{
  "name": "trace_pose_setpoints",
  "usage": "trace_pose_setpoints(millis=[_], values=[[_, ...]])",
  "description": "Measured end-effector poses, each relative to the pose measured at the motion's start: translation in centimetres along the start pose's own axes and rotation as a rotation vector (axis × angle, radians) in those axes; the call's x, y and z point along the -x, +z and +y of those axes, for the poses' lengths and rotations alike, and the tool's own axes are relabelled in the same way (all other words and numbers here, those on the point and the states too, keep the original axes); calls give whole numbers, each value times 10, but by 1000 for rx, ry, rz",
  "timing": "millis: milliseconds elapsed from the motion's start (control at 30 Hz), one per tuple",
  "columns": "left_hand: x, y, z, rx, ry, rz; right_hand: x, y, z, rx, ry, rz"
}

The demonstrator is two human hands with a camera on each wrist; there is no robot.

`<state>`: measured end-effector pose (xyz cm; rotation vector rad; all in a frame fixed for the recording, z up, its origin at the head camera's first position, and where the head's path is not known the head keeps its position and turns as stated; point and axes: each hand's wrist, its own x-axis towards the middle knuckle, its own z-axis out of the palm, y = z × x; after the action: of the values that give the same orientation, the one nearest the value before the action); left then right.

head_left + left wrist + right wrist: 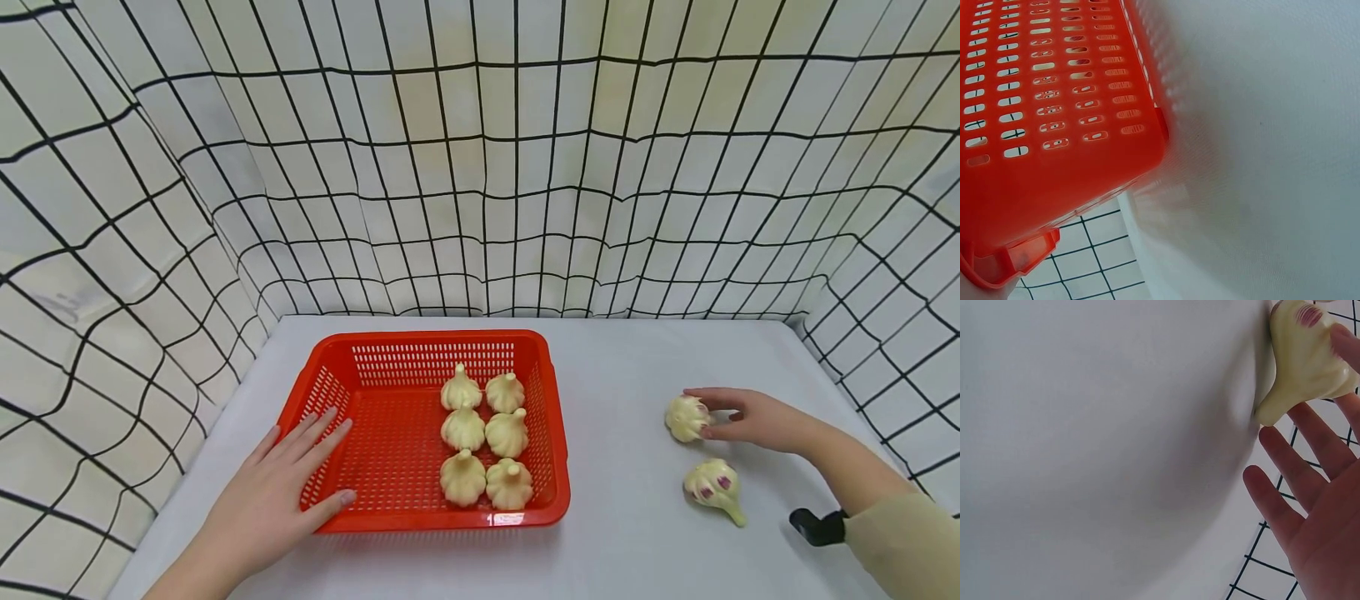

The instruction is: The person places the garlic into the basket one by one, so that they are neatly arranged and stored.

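At the right of the head view, my right hand [757, 421] pinches a garlic bulb [686, 418] between thumb and fingers. The right wrist view shows the pale garlic bulb [1310, 353] with purple streaks and its stem toward the lower left; the thumb overlaps it and the other fingers are spread. Another purple-marked garlic bulb [712, 485] lies on the table just in front. My left hand [273, 483] lies over the left front corner of a red plastic basket [420, 523], fingers extended. Several cream garlic bulbs [463, 429] stand in two columns on the basket's right side.
A white cloth covers the table [615, 533]. Black-grid netting [480, 167] over white sheets encloses the back and both sides. A black strap end [817, 527] sticks out by the right sleeve [903, 542]. Slotted basket wall [1054, 106] fills the left wrist view's upper left.
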<state>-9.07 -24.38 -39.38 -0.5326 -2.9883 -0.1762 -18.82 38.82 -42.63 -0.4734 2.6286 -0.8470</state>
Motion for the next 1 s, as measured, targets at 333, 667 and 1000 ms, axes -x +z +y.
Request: trace_pose_setpoints(millis=[333,667,1000], values=[[0,0,0,2,3,0,-8,-1,-13,78,0,-8],[0,-2,0,-1,14,17,-19,-8,-37,218,26,-47],[1,0,-1,-2,13,16,-27,-5,-66,372,-10,-79]])
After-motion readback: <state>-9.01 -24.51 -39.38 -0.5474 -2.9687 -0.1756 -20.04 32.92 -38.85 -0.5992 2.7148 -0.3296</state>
